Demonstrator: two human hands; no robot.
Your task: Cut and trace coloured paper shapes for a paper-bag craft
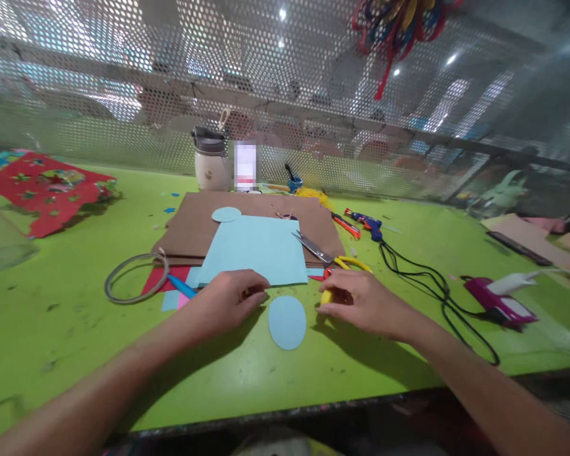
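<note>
Near the table's front edge [266, 415], left hand [228, 297] curls on the blue sheet [256, 250]; right hand [361, 303] pinches a yellow tool [327, 296] beside the oval cutout [287, 322]; keep both flat.

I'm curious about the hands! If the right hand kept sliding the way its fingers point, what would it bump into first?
The right hand points left, so it would probably first meet the light blue paper oval, before the left hand; depth is hard to judge.
</note>
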